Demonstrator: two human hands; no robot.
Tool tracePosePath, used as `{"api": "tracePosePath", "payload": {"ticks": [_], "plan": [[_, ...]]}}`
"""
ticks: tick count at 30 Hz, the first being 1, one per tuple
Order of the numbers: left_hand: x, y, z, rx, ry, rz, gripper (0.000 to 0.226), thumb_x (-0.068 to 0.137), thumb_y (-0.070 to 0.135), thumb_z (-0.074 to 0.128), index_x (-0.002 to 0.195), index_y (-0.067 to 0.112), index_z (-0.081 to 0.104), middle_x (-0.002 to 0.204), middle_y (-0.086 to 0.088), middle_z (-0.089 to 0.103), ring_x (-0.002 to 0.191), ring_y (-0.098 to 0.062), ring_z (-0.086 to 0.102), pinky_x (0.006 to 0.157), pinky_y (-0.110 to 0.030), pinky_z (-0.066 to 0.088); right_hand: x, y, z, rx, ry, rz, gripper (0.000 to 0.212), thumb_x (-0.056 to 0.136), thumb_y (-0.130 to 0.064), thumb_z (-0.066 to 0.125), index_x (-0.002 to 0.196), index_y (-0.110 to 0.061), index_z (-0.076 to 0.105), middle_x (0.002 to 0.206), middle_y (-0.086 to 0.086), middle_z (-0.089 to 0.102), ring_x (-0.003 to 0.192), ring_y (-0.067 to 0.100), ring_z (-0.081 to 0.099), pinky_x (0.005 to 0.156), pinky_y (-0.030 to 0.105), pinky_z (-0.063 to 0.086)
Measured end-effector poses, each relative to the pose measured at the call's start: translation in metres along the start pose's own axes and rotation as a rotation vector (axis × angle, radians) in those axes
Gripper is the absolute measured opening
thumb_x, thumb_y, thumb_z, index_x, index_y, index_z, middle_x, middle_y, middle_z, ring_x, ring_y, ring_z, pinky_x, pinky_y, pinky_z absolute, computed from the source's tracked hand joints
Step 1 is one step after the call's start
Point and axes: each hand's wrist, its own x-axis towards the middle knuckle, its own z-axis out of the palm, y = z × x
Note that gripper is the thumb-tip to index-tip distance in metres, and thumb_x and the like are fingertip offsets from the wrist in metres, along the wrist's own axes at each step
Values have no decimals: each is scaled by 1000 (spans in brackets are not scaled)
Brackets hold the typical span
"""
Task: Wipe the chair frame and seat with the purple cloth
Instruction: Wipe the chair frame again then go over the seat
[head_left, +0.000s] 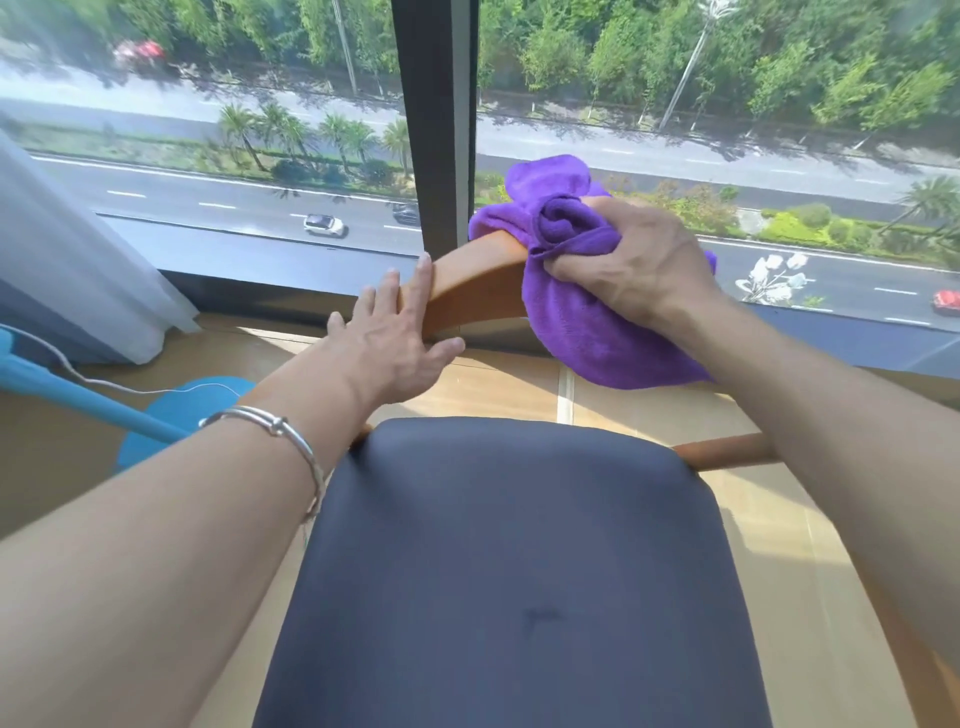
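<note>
The right hand (641, 265) grips the purple cloth (571, 322), its fingers (569, 267) curled tight round a bunched wad of it. The cloth sits on the curved wooden top rail (467, 291) of the chair's back, part heaped above the rail and the rest hanging down below the hand. The left hand (395, 338) lies flat against the same rail, just beside the cloth, fingers straight and spread, holding nothing. A silver bracelet (291, 441) circles that wrist. Nearer the person is the dark padded seat (509, 561), bare. A white curtain (67, 260) hangs at the left by the window.
</note>
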Motion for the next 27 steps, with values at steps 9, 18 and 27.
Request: {"api": "tracePosePath", "payload": {"ticks": [9,18,27], "plan": [[-16,-45,7,66,-25,11,97,85,62,46,147,20,-15,158,-6,2,143,-25,8,114,-46,18,8,-71,61,-329,-107,-195,55,68,-63,50,116,-37,60,113,-5,59,119,20,47,112,55,16],[-88,-113,46,4,251,53,78,82,49,12,148,7,16,155,-11,19,143,-23,17,113,-42,25,-24,-131,137,-268,-153,-271,66,60,-69,31,104,-32,63,100,-3,60,111,18,51,114,46,9],[-152,-127,53,-22,226,43,75,82,44,4,150,10,5,159,-3,-1,145,-16,-3,116,-44,8,-43,-156,147,-111,-207,-215,43,63,-58,42,83,-23,60,88,-6,64,94,19,53,113,45,15]]}}
